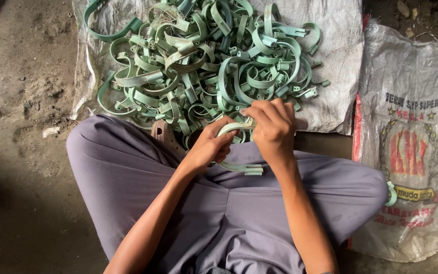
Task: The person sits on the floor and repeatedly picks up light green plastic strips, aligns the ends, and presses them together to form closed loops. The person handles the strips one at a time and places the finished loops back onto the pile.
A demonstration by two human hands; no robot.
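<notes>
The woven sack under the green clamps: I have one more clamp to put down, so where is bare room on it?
The white woven sack is bare along its right side, between the pile of pale green plastic pipe clamps and the printed sack. The dirt floor left of the pile is also bare. It is crowded at the centre and near both hands, which hold one clamp.

The right hand (275, 129) covers part of the green clamp (239, 167). The pile of clamps (204, 56) and the printed sack (411, 147) run past the frame's edges.
</notes>
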